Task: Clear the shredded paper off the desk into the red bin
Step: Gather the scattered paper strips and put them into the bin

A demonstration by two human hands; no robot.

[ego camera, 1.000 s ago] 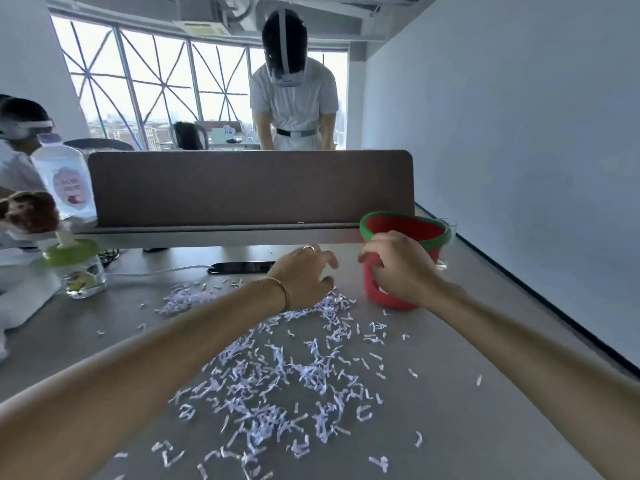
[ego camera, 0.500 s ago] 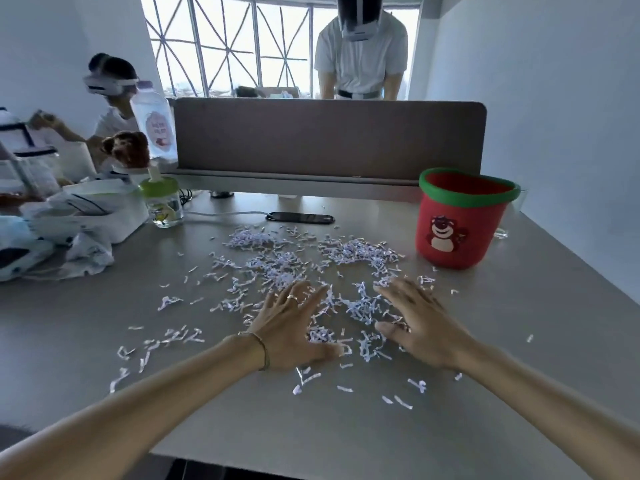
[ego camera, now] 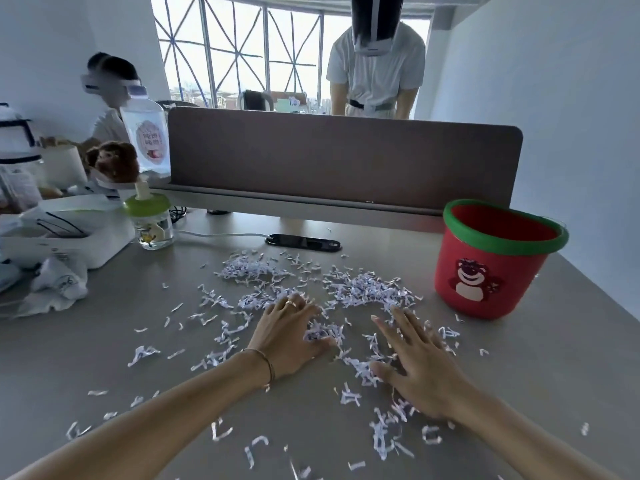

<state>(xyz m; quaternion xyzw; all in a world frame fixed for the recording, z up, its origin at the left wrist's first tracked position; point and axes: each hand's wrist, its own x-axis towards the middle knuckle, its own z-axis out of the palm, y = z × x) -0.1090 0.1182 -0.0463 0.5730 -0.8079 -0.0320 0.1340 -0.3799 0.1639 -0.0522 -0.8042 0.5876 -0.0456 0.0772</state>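
Note:
White shredded paper (ego camera: pixel 363 292) lies scattered across the grey desk (ego camera: pixel 104 341), thickest in the middle. My left hand (ego camera: pixel 289 336) lies palm down on the shreds with its fingers slightly bent, a small clump of paper under the fingers and thumb. My right hand (ego camera: pixel 415 365) rests flat on the desk with spread fingers, paper strips beneath and around it. The red bin (ego camera: pixel 491 261) with a green rim and a bear picture stands upright at the right, beyond my right hand and apart from it.
A brown divider panel (ego camera: pixel 346 161) closes the desk's far side. A black cable port (ego camera: pixel 303 242) sits before it. A green-lidded cup (ego camera: pixel 150 220), a water bottle (ego camera: pixel 147 136), a white box (ego camera: pixel 65 233) and crumpled tissue (ego camera: pixel 59 282) crowd the left. Two people are behind the desk.
My hands left the bin's side and dropped onto the paper. Since half a second ago both hands have slid a little over the shreds, gathering them between the hands.

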